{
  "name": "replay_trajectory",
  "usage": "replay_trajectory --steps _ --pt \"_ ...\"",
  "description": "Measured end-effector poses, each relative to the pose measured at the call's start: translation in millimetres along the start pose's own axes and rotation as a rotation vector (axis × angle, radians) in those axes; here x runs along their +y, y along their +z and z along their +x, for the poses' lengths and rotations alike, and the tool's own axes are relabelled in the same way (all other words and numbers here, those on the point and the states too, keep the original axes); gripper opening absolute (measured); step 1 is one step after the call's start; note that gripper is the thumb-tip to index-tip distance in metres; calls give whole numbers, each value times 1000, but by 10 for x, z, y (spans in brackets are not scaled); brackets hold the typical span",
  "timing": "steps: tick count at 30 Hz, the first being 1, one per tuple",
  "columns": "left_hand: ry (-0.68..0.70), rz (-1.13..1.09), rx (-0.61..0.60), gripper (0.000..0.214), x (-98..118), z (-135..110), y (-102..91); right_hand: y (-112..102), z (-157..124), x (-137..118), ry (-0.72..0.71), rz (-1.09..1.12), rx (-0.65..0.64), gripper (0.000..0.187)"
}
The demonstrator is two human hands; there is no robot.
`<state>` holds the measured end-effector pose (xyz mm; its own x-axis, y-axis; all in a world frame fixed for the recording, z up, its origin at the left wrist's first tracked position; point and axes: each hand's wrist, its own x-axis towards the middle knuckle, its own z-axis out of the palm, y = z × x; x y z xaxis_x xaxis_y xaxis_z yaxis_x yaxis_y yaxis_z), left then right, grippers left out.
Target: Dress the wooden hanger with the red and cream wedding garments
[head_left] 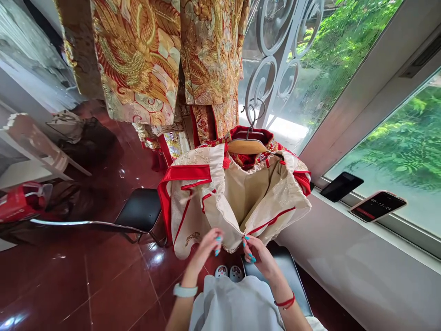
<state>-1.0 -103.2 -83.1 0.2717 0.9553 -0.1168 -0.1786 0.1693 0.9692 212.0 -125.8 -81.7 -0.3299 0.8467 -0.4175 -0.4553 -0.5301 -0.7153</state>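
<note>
A cream skirt [193,216] with red trim and a gathered waistband hangs in front of me, its top spread open. My right hand [257,253] pinches the skirt's edge where the two sides of the opening meet. Just left of that spot, my left hand [208,246] is held in front of the fabric with its fingers curled together. What it holds, if anything, is too small to make out. Behind the skirt, a red embroidered garment [243,158] hangs with it from a wooden hanger [248,146].
Gold and red embroidered garments [138,59] hang above at the back. Black-seated chairs stand at the left [139,209] and under my right arm [287,271]. Two phones, one dark [341,186] and one showing a timer [377,205], lean on the window sill [406,248].
</note>
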Motion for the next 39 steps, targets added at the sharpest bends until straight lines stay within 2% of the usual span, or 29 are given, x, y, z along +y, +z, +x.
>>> replay_trajectory --steps 2,4,6,9,13,16,20,23,25,28,32,36,39 --pt "-9 439 51 24 -107 146 398 7 -16 -25 -5 -9 14 43" --pt "-1 858 73 19 -161 246 689 15 -17 -47 -20 -21 28 43" --pt "4 1134 42 17 -183 295 825 36 5 -60 -31 -27 43 43" --pt "25 1302 -8 25 -229 316 840 113 71 -85 -36 1 91 43" --pt "30 1367 -1 19 -279 389 837 277 121 -198 -113 1 177 40" --pt "58 1356 -6 20 -228 456 869 356 104 -260 -186 -36 212 36" --pt "72 1326 44 23 -152 418 851 315 123 -146 -210 -74 290 38" --pt "43 1326 73 23 -171 354 813 247 167 -49 -234 -156 321 41" --pt "6 1325 55 26 -207 348 808 242 168 -78 -216 -199 320 42" --pt "-22 1297 25 29 -252 398 828 318 115 -257 -164 -225 280 38" --pt "6 1265 56 28 -237 462 831 428 40 -443 -235 -262 262 34" --pt "58 1251 87 23 -178 405 797 371 76 -332 -227 -213 271 40" --pt "98 1266 126 19 -150 349 789 285 140 -205 -259 -269 271 46"
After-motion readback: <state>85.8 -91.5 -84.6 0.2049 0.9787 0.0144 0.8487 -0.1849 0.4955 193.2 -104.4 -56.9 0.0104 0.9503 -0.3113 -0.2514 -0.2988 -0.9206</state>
